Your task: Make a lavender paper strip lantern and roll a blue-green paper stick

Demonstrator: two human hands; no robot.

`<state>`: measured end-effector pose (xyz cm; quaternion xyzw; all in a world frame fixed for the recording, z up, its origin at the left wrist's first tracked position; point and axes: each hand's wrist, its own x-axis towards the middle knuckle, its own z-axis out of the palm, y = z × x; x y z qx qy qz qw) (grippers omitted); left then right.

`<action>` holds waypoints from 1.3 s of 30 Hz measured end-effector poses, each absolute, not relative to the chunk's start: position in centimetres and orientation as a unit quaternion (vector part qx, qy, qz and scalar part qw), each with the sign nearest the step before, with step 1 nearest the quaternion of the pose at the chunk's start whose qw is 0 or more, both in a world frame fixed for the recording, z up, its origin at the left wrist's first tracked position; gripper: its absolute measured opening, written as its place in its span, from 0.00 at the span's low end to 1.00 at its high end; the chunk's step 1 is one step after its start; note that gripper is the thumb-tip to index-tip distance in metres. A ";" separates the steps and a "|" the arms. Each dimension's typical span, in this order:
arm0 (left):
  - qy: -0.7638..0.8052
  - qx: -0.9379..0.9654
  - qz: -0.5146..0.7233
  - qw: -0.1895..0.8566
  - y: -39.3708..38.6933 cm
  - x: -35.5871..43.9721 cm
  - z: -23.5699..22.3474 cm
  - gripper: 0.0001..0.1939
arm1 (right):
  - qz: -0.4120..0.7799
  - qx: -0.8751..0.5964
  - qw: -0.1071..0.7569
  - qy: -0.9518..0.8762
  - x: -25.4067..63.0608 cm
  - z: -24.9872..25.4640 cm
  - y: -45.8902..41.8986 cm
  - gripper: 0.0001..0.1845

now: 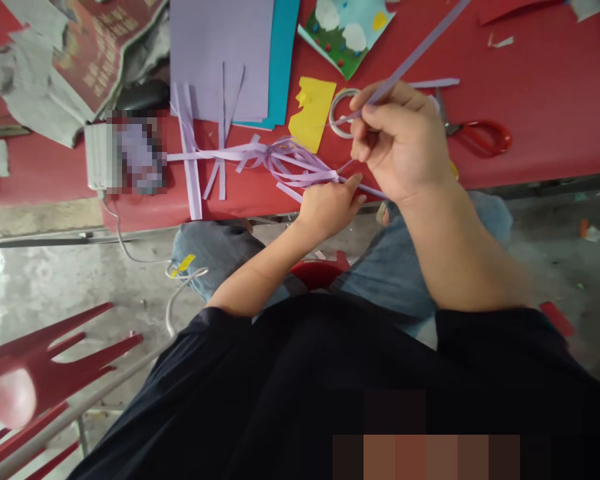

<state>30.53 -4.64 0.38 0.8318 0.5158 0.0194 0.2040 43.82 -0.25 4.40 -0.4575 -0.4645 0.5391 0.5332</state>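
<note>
My left hand [327,205] rests at the table's front edge, closed on the right end of a looped bundle of purple paper strips [293,163]. The bundle's tail runs left across other loose strips [193,180]. Raised above the table, my right hand [405,147] pinches a long purple paper strip [420,50] that slants up and to the right. Behind the right fingers, a roll of tape [334,107] is partly hidden. Just left of it lies a torn piece of yellow paper [323,100].
Red-handled scissors [485,139] lie right of my right hand. Purple sheets [220,40] over teal sheets [285,60] and a painted card [347,33] sit at the back. A white power strip [97,157] with a cable and crumpled paper [45,87] are at left.
</note>
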 end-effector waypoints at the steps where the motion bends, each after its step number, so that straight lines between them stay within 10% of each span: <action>1: 0.520 0.830 0.023 0.200 -4.6 30.6 0.4 0.26 | 0.545 -0.461 0.523 -0.466 44.0 4.4 -0.4 0.07; 11: 0.586 0.784 0.066 0.195 -4.8 29.3 0.6 0.19 | 0.595 -0.472 0.457 -0.463 44.7 5.8 -1.7 0.27; 24: 0.628 0.755 0.062 0.178 -4.1 27.8 0.6 0.13 | 0.575 -0.513 0.394 -0.501 43.2 1.5 -0.7 0.16; 39: 0.572 0.580 0.368 0.449 -0.7 22.5 -0.5 0.14 | 0.614 -0.531 0.377 -0.447 41.6 0.5 -0.8 0.09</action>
